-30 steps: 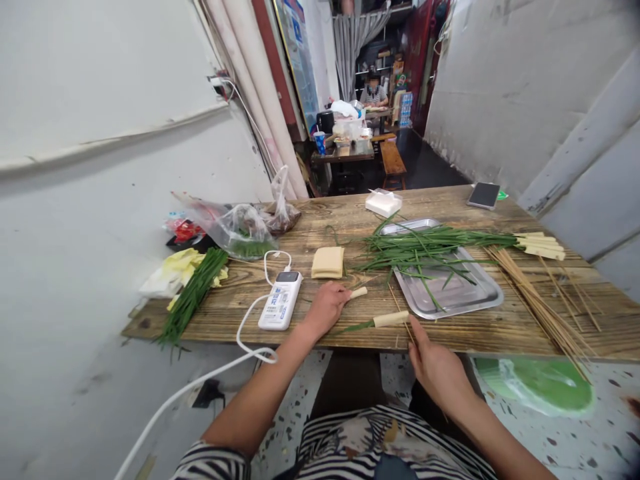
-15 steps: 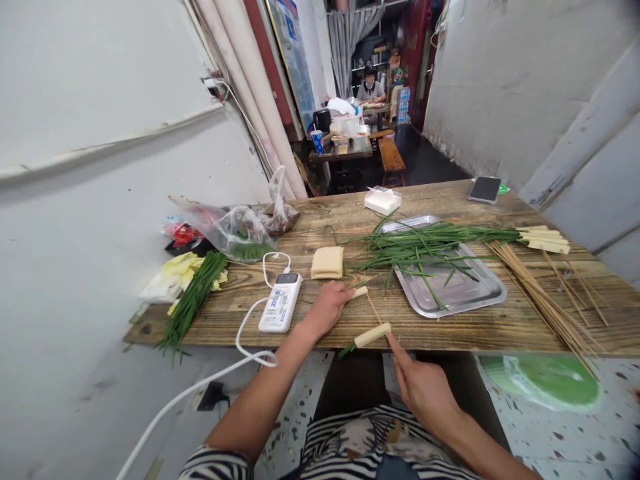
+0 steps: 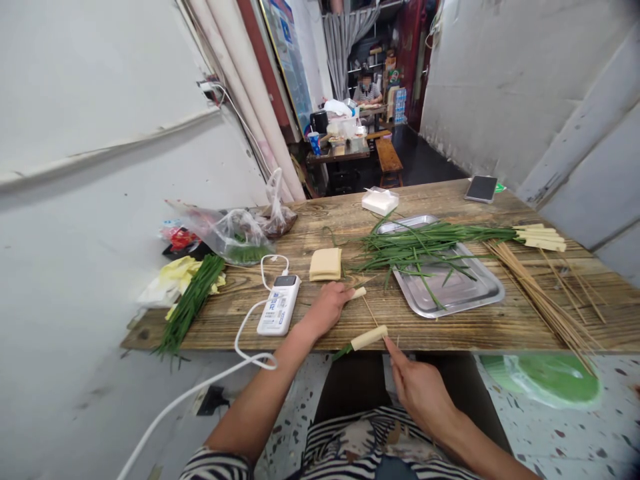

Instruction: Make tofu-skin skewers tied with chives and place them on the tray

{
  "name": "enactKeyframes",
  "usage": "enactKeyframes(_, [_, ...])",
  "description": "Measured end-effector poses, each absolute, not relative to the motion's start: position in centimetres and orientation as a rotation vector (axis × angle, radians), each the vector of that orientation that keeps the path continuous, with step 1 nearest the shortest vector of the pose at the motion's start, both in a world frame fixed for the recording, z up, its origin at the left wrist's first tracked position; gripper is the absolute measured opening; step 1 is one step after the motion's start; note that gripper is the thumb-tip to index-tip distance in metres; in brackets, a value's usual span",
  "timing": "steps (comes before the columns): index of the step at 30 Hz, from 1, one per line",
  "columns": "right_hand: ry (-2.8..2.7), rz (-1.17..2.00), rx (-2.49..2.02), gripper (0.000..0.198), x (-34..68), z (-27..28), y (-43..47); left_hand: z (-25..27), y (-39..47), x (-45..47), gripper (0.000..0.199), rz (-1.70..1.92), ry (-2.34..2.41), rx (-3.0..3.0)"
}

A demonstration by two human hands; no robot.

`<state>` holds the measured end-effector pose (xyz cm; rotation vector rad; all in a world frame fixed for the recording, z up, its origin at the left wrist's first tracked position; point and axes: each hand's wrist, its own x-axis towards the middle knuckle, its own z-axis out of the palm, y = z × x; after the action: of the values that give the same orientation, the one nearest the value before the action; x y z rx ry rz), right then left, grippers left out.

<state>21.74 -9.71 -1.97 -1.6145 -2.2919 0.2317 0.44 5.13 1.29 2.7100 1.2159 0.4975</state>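
My left hand (image 3: 327, 308) lies on the wooden table, its fingers closed on the end of a small pale tofu-skin roll (image 3: 359, 293). A thin bamboo skewer (image 3: 371, 312) runs from that roll to a second tofu-skin roll (image 3: 369, 337) near the table's front edge. Green chives stick out of this second roll's left end. My right hand (image 3: 423, 390) has its fingertips at the roll's right end, pinched around the skewer there; the fingers partly hide the grip. Just beyond my left hand sits a stack of square tofu sheets (image 3: 325, 265).
Loose chives (image 3: 420, 241) lie across a metal tray (image 3: 450, 305). Rightward are bamboo skewers (image 3: 540, 300) and several finished rolls (image 3: 541, 237). A cabled power bank (image 3: 279, 308), a chive bundle (image 3: 193, 303) and plastic bags (image 3: 240, 233) occupy the left. A phone (image 3: 481, 189) lies far right; a person (image 3: 369, 90) sits beyond.
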Motion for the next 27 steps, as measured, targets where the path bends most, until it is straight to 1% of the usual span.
enactKeyframes(8, [-2.284, 0.14, -1.6, 0.047, 21.62, -1.93, -9.67, 1.42, 4.87, 0.57, 0.052, 0.527, 1.245, 2.672])
enactKeyframes(17, [-2.32, 0.192, -1.624, 0.049, 21.84, -1.61, -9.62, 1.04, 5.06, 0.41, 0.05, 0.52, 1.258, 2.739])
enactKeyframes(27, [-2.345, 0.177, -1.641, 0.048, 21.75, -1.41, -9.34, 1.02, 5.2, 0.26, 0.051, 0.558, 1.207, 2.66])
